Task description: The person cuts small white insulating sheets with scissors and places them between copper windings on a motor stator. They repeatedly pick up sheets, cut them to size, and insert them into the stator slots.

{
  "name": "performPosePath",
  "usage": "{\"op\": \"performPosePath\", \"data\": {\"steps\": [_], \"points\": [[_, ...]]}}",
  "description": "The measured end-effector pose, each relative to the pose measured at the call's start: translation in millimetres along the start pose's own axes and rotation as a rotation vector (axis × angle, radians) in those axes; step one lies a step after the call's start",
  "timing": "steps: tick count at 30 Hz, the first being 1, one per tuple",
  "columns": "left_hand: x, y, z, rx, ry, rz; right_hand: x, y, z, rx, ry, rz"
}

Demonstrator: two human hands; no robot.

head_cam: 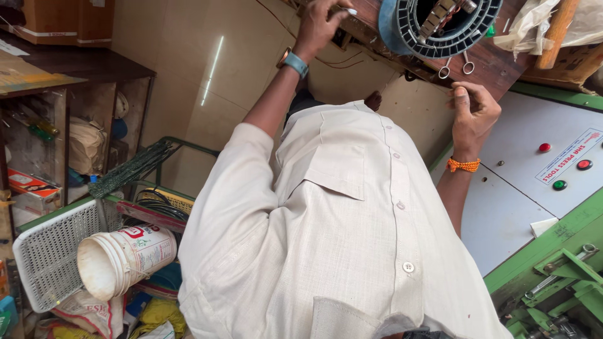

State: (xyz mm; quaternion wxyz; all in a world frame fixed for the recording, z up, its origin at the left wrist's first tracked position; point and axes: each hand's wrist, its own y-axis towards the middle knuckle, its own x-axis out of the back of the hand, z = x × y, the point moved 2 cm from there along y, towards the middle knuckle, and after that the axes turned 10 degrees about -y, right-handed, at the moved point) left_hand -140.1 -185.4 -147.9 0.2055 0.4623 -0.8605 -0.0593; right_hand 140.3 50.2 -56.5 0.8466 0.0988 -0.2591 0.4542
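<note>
Pinching a small white piece at the counter edge with the left hand, fingers closed on it. Curling the right hand fingers shut just below two wire loops, around what being impossible to tell. Possibly risking nudging the ring off, it sitting between the hands and overhanging that edge: round, blue-rimmed, black-ribbed, probably heavy.

White bucket lies tipped beside mesh basket.

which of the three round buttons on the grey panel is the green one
The green button is the lowest of the three on the grey panel. The two red buttons sit above it, nearer the edge.
</note>
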Motion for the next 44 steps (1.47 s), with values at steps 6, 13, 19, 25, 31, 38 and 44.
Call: {"op": "performPosePath", "data": {"steps": [6, 13, 19, 25, 31, 38, 44], "points": [[5.8, -6.9, -81.2, 0.139, -0.471, 0.338, -31.8, 9.3, 51.1, -0.139, 0.422, 0.303], [-8.6, 1.4, -137.3, -0.147, -0.374, 0.506, -58.7, 32.5, 72.0, -0.23, 0.476, 0.468], [-27.5, -6.0, -134.4, 0.053, -0.405, 0.49, -50.8, 37.4, 64.9, -0.136, 0.318, 0.471], [-53.7, -21.2, -126.1, 0.487, -0.707, 0.314, -54.4, 35.3, 76.8, -0.013, 0.047, 0.246], [-59.9, -20.3, -133.5, 0.299, -0.655, 0.327, -46.2, 26.6, 31.3, 0.077, 0.029, 0.129], [-46.1, -10.4, -134.9, 0.51, -0.696, 0.357, -26.8, 35.7, -85.5, -0.135, -0.485, -0.238], [-10.4, -37.1, -170.8, 0.483, -0.778, 0.504, -48.4, 32.4, -89.2, -0.015, -0.737, -0.271]]}}
